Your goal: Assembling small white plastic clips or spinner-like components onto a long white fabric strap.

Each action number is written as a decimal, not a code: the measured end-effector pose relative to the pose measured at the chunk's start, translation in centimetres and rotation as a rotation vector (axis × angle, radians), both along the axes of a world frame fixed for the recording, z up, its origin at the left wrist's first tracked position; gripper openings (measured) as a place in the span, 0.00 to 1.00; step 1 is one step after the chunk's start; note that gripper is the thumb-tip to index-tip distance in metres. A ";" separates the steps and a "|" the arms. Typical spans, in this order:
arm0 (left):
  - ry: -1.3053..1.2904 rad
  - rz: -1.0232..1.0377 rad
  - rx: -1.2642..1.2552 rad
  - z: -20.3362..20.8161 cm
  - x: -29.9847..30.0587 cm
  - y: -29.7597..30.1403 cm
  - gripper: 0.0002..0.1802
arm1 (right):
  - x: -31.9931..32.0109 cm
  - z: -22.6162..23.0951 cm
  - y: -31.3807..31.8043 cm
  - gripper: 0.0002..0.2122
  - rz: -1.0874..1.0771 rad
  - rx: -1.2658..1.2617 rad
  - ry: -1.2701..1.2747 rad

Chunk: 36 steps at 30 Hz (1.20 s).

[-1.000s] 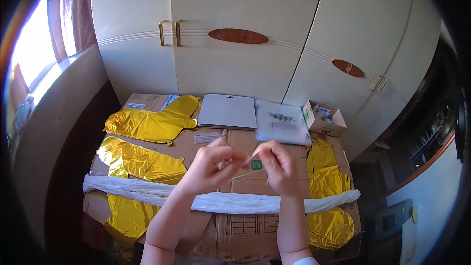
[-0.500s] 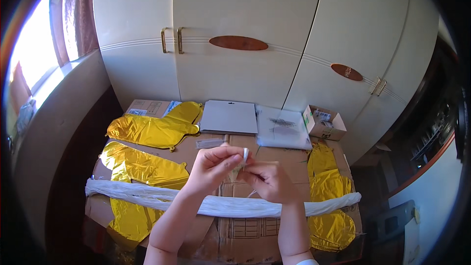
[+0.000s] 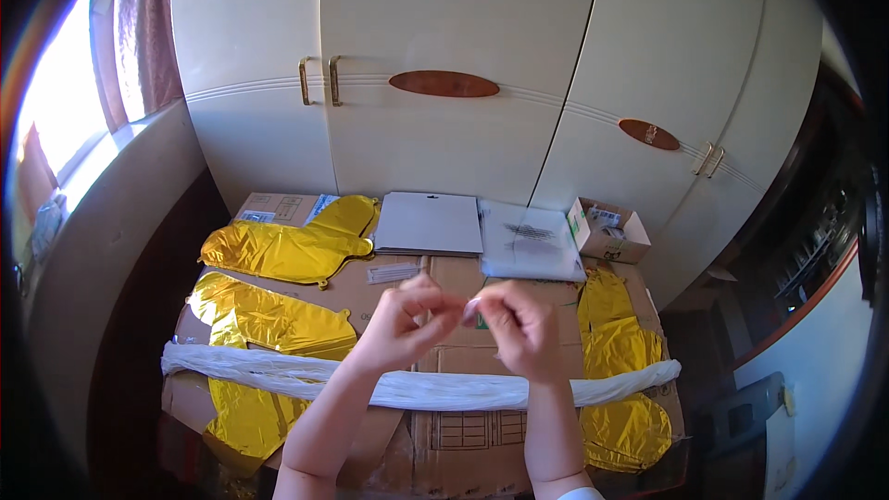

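Observation:
My left hand (image 3: pixel 407 319) and my right hand (image 3: pixel 519 326) meet fingertip to fingertip above the cardboard. Both are closed in a pinch. Between them is a small pale bit, mostly covered by the fingers and too small to name. Below my hands a long bundle of white strands (image 3: pixel 444 391) lies crosswise, passing under both forearms. Flat gold foil balloons lie on either side: one at the back left (image 3: pixel 278 248), another nearer on the left (image 3: pixel 287 317), and one on the right (image 3: pixel 619 343).
Flattened brown cardboard (image 3: pixel 463 347) covers the work surface. Along its back stand a stack of grey-white sheets (image 3: pixel 428 224), a clear plastic packet (image 3: pixel 530 250) and a small open carton (image 3: pixel 622 233). A thin clear packet (image 3: pixel 394 273) lies before the stack. White cupboards (image 3: pixel 444 148) rise behind.
My right hand has risen and turned, bringing its fingertips against the left ones. The white folded piece that showed above my left fingers is no longer visible there.

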<state>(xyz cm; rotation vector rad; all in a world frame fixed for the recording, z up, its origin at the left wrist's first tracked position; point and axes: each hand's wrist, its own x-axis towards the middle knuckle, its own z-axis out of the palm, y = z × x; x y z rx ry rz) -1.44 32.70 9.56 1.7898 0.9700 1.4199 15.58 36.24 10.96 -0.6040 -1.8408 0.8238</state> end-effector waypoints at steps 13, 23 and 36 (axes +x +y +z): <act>-0.507 -0.354 -0.237 0.2 -0.3 -0.6 0.07 | -0.5 -0.6 0.4 0.04 -0.064 0.111 -0.022; -0.313 -0.169 -0.172 0.4 0.1 -0.7 0.06 | -0.5 -0.8 0.3 0.02 -0.113 0.136 0.011; -0.530 -0.226 -0.156 0.7 0.4 -1.0 0.07 | -1.6 -1.3 0.3 0.02 -0.093 0.101 0.070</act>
